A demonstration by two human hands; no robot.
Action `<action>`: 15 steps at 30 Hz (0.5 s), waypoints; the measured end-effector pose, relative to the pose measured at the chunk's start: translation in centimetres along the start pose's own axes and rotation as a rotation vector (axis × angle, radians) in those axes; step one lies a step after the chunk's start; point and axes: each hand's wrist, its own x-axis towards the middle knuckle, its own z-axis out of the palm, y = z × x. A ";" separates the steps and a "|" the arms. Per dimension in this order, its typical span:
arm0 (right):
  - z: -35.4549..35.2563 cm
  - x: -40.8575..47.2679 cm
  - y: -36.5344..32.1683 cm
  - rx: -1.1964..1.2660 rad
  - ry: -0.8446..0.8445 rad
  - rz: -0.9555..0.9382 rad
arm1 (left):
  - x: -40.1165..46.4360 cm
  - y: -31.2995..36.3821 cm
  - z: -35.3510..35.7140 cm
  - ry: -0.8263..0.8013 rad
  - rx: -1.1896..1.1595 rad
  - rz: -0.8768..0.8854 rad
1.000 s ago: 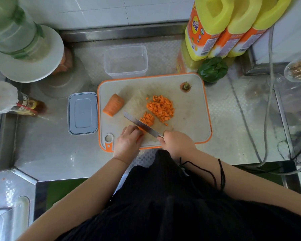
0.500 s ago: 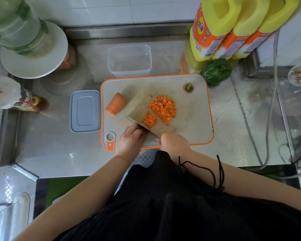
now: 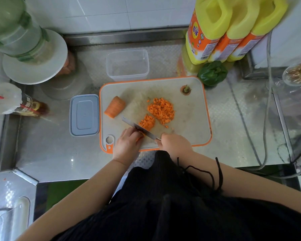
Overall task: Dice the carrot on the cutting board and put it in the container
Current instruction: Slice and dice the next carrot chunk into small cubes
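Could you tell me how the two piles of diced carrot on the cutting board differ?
The larger pile sits mid-board, spread wide and clear of the knife. The smaller pile lies nearer the person, tighter, right against the blade. Both are orange cubes of similar size.

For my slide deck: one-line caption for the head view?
Right hand slices carrot with knife while left hand steadies it on cutting board.

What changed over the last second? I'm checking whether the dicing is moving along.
Little. The knife shifted slightly toward the left hand, which holds the carrot strips being cut; the right hand kept its grip on the handle. The diced carrot, the uncut carrot chunk and the empty container stayed put.
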 end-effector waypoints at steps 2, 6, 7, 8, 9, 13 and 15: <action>0.3 -0.2 -0.1 0.001 -0.014 0.006 | -0.1 0.1 0.0 0.007 0.007 0.007; 0.3 0.0 -0.3 -0.020 -0.072 0.058 | -0.2 0.0 0.2 0.012 0.010 0.006; 0.3 0.2 -0.4 -0.035 -0.085 0.070 | -0.3 -0.1 0.2 0.014 0.003 -0.002; 0.2 0.4 -0.6 -0.049 -0.096 0.082 | -0.3 -0.1 0.3 0.017 -0.009 -0.011; 0.2 0.6 -0.9 -0.054 -0.105 0.093 | -0.4 0.0 0.3 0.022 -0.021 -0.020; 0.9 0.9 -1.4 -0.026 -0.088 0.069 | -0.4 -0.2 0.4 0.035 -0.035 -0.017; 0.9 1.1 -1.3 0.004 -0.062 0.048 | -0.5 -0.2 0.5 0.026 -0.022 -0.009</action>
